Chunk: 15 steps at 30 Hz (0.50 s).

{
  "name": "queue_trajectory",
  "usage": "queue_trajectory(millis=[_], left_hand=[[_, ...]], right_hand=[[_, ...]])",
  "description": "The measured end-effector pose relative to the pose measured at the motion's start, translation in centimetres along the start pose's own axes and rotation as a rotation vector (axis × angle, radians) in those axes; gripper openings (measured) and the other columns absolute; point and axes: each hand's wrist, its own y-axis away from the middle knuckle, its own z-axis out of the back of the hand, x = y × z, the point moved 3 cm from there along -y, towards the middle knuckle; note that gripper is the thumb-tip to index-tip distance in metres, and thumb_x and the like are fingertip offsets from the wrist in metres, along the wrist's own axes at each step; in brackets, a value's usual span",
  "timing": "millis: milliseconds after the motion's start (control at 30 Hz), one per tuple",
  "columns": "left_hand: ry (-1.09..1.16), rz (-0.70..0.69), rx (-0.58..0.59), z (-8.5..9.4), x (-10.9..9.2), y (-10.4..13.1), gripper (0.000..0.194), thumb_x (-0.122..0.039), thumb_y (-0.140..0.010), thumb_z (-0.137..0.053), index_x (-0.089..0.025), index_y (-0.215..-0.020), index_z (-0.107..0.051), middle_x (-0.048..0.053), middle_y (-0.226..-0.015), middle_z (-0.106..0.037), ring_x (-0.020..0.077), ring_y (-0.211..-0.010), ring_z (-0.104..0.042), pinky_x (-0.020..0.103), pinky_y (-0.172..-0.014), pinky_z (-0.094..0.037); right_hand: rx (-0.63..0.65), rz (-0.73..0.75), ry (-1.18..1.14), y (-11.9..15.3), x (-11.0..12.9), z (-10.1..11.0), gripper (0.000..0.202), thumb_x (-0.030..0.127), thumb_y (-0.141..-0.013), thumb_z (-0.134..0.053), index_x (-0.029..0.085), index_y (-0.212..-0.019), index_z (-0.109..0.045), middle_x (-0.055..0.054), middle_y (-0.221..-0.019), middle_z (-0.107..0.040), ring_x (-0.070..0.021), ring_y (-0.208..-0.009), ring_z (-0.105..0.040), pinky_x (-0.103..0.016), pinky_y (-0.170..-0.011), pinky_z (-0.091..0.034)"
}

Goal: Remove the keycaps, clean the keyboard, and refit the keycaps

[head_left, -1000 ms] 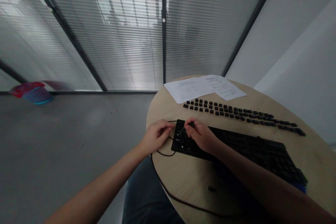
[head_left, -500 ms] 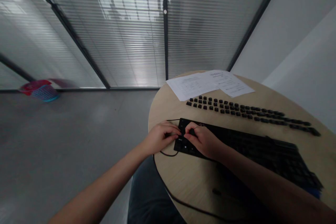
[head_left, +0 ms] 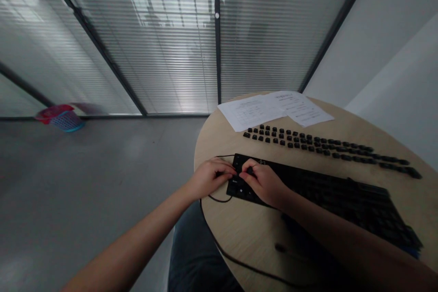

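Observation:
A black keyboard point(head_left: 301, 175) lies slantwise on the round wooden table, and both hands meet over its left end. My left hand point(head_left: 211, 175) reaches in from the left; its thumb and fingertips are closed together on the keys there, and whatever lies between them is hidden. Just beside it, my right hand point(head_left: 263, 181) is curled over the keyboard with thumb and forefinger pinched. Something dark shows inside that curl, but I cannot tell whether it is a keycap or the board behind. Loose black keycaps point(head_left: 290, 139) stand in rows beyond the keyboard.
Printed sheets point(head_left: 260, 108) lie at the table's far edge. A black cable point(head_left: 239, 264) runs along the near edge, with a small dark piece point(head_left: 280, 248) close by. On the floor at left is a red and blue basket point(head_left: 66, 119). Blinds cover the glass wall.
The camera view has shifted slightly. Both hands stay at the same spot on the keyboard, with hardly any visible movement of the fingers.

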Motion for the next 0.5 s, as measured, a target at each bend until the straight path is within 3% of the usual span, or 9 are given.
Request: queue_trajectory(millis=[167, 300, 500], left_hand=[[0.033, 0.037, -0.01, 0.1, -0.2, 0.1, 0.012, -0.023, -0.091, -0.067, -0.021, -0.096, -0.077, 0.005, -0.099, -0.077, 0.0193, -0.095, -0.07, 0.035, -0.089, -0.054], [0.009, 0.12, -0.043, 0.5, -0.3, -0.1, 0.016, -0.023, -0.088, -0.069, -0.021, -0.102, -0.077, 0.005, -0.093, -0.076, 0.0176, -0.084, -0.069, 0.03, -0.078, -0.055], [-0.051, 0.091, 0.037, 1.7, -1.4, -1.5, 0.012, -0.025, -0.086, -0.073, -0.022, -0.096, -0.077, 0.003, -0.086, -0.074, 0.0155, -0.076, -0.065, 0.027, -0.07, -0.05]], right_hand=[[-0.038, -0.063, -0.106, 0.2, -0.9, 0.0, 0.008, 0.03, -0.095, -0.055, 0.023, -0.091, -0.057, 0.0, -0.07, -0.066, -0.0176, -0.065, -0.064, -0.029, -0.067, -0.045], [-0.153, -0.109, -0.223, 0.3, -1.3, 0.2, 0.015, 0.034, -0.098, -0.05, 0.023, -0.088, -0.053, 0.002, -0.065, -0.063, -0.0152, -0.057, -0.059, -0.028, -0.063, -0.044], [-0.169, -0.078, -0.199, 0.3, -0.6, 0.5, 0.017, 0.034, -0.097, -0.051, 0.023, -0.084, -0.054, 0.001, -0.065, -0.062, -0.0152, -0.057, -0.058, -0.028, -0.061, -0.043]])
